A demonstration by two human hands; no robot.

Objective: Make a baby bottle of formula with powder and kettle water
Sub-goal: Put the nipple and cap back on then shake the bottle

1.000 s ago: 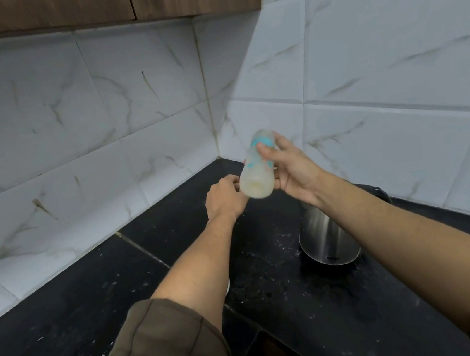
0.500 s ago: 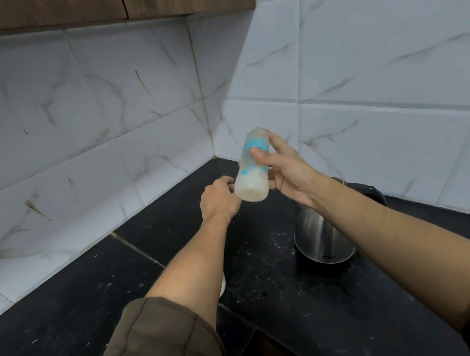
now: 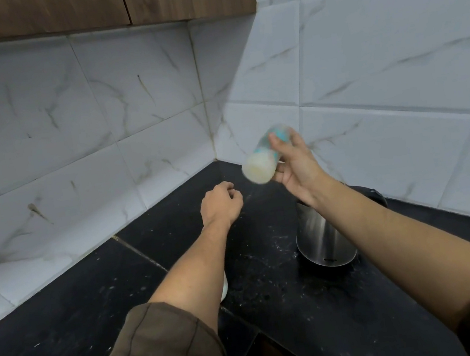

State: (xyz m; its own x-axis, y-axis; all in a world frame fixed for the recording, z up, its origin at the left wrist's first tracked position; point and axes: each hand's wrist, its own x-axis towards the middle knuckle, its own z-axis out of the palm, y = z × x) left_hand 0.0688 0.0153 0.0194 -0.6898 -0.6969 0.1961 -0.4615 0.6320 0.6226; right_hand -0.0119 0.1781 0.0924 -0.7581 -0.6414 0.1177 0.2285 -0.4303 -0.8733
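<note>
The right hand [image 3: 297, 168] holds the baby bottle [image 3: 266, 157] in the air above the far corner of the black worktop [image 3: 74, 320], fingers wrapped around it; the bottle is tilted, blurred, with pale milky liquid inside. The left hand [image 3: 221, 204] hovers loosely curled and empty, near the bottle but apart from it. A steel kettle [image 3: 320, 241] stands on the worktop under the right forearm.

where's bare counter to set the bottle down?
The bottle is in the right hand. Free patches on the black counter: the corner strip between the left hand and the tiled walls, and the wide stretch left of the left forearm. Crowded: around the steel kettle under the right forearm; a white object peeks from under the left forearm.
</note>
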